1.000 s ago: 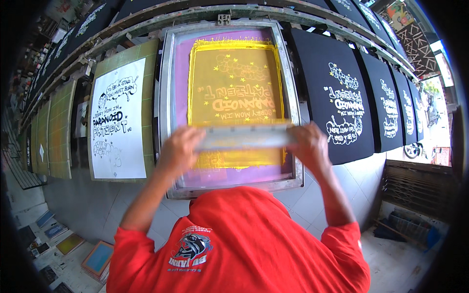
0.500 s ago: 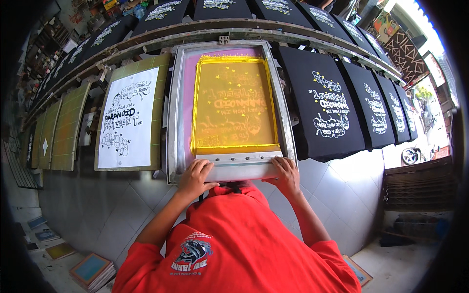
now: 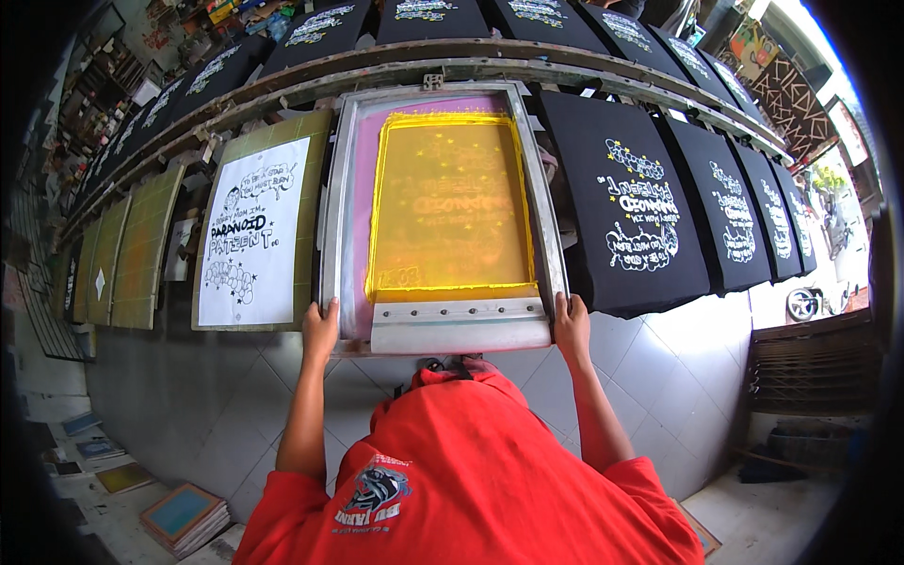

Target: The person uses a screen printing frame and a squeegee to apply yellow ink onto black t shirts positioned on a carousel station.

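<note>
A metal screen-printing frame (image 3: 331,217) lies before me, its mesh stained yellow inside a bright yellow ink border and pink along the left. My left hand (image 3: 321,328) grips the frame's left rail at the near corner, fingers wrapped round it. On the opposite rail, my right hand (image 3: 572,325) is closed in the same way. Between them a wide metal squeegee (image 3: 460,326) with a row of screws rests across the near end of the mesh, touched by neither hand. Faint lettering and stars show through the mesh; whatever lies beneath is mostly hidden.
To the right, black shirts (image 3: 629,207) with white and yellow prints lie on boards. Left of the frame, a white printed sheet (image 3: 250,235) covers a greenish board (image 3: 209,282). A long metal rail (image 3: 433,83) runs behind, with more black shirts (image 3: 424,19) beyond it.
Both hands have left the squeegee and moved outward onto the frame's side rails. Through the mesh, the lettering looks fainter than before. The squeegee stays at the near end.
</note>
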Motion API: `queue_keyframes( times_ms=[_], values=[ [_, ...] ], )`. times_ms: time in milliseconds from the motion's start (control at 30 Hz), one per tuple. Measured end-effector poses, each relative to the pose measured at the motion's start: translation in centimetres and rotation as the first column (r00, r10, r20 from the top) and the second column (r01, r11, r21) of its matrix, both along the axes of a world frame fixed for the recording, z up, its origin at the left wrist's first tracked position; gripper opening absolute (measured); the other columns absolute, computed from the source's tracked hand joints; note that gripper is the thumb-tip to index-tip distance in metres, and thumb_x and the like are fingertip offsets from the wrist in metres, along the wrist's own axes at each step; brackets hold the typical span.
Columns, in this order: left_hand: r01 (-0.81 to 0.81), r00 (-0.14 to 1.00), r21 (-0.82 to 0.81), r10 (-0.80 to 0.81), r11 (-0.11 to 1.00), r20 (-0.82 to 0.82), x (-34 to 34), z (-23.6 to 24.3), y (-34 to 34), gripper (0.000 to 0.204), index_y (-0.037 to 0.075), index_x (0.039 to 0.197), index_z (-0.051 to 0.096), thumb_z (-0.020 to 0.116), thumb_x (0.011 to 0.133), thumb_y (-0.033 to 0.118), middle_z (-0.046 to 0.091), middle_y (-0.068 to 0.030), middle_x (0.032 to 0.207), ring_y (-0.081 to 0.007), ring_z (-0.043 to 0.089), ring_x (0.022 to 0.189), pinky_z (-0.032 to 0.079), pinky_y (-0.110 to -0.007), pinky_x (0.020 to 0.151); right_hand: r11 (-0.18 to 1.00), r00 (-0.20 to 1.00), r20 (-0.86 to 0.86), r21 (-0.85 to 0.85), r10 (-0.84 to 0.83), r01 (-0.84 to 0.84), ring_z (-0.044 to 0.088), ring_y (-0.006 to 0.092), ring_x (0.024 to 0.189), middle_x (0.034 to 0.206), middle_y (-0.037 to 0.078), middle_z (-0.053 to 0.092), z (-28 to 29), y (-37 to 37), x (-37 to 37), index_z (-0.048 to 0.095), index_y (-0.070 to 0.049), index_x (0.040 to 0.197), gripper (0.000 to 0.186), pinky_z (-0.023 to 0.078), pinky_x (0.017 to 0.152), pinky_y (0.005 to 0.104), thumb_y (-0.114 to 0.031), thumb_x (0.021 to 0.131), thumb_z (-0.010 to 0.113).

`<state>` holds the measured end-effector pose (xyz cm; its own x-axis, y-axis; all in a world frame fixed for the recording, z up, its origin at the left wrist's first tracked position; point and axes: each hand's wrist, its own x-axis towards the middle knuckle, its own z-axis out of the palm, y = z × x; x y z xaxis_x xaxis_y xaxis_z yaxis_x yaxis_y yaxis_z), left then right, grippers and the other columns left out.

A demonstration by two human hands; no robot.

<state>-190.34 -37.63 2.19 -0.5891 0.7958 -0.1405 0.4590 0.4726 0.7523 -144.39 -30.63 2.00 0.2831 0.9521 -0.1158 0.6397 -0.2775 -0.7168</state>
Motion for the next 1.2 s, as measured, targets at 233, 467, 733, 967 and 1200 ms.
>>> queue_keyframes(
  times_ms=[233, 467, 733, 967, 1200],
  values=[
    [-0.081, 0.997, -0.006, 0.081, 0.997, 0.01, 0.8, 2.4, -1.3, 0.054, -0.008, 0.092, 0.057, 0.052, 0.097, 0.045, 0.061, -0.0254, 0.087, -0.0378, 0.059, 0.083, 0.045, -0.044, 0.076, 0.999, 0.997, 0.063, 0.026, 0.034, -0.036, 0.059, 0.0461, 0.087, 0.09, 0.027, 0.063, 3.6, 0.3, 0.1, 0.058, 0.004, 0.095, 0.037, 0.045, 0.077, 0.0486, -0.031, 0.099, 0.048],
    [-0.123, 0.992, -0.144, 0.122, 0.982, -0.016, 0.0, 5.9, -6.6, 0.073, -0.018, 0.119, 0.053, 0.047, 0.097, 0.051, 0.057, -0.0378, 0.117, -0.0479, 0.055, 0.114, 0.043, -0.044, 0.097, 0.99, 0.997, 0.006, 0.115, 0.077, -0.078, 0.06, 0.0383, 0.083, 0.088, 0.026, 0.062, 2.6, -2.6, 0.6, 0.058, 0.005, 0.102, 0.034, 0.045, 0.076, 0.0444, -0.026, 0.1, 0.045],
    [-0.324, 0.93, 0.168, 0.345, 0.931, -0.122, -7.7, 8.9, -16.1, 0.048, -0.004, 0.079, 0.048, 0.046, 0.099, 0.04, 0.051, -0.0228, 0.067, -0.038, 0.053, 0.065, 0.041, -0.046, 0.063, 0.932, 0.952, -0.045, 0.222, 0.302, -0.285, 0.049, 0.0247, 0.072, 0.079, 0.017, 0.056, 5.8, -2.4, -12.5, 0.056, 0.006, 0.1, 0.034, 0.042, 0.07, 0.0387, -0.025, 0.103, 0.041],
    [-0.529, 0.83, 0.207, 0.553, 0.823, -0.078, -20.9, 11.2, -29.5, 0.045, -0.003, 0.085, 0.053, 0.046, 0.1, 0.039, 0.057, -0.0243, 0.073, -0.0419, 0.057, 0.071, 0.044, -0.046, 0.067, 0.832, 0.889, -0.037, 0.37, 0.457, -0.413, 0.043, 0.0229, 0.071, 0.077, 0.016, 0.053, 6.0, -6.4, -31.8, 0.054, 0.007, 0.096, 0.038, 0.042, 0.069, 0.0378, -0.027, 0.104, 0.04],
    [-0.699, 0.693, 0.21, 0.72, 0.683, -0.036, -31.2, 13.5, -43.3, 0.039, -0.004, 0.086, 0.053, 0.044, 0.102, 0.03, 0.055, -0.0184, 0.074, -0.027, 0.052, 0.068, 0.043, -0.039, 0.067, 0.739, 0.755, -0.037, 0.239, 0.655, -0.63, 0.045, 0.0265, 0.071, 0.078, 0.018, 0.051, 9.7, -13.4, -51.1, 0.054, 0.005, 0.095, 0.032, 0.041, 0.069, 0.039, -0.023, 0.103, 0.04]
  ],
)
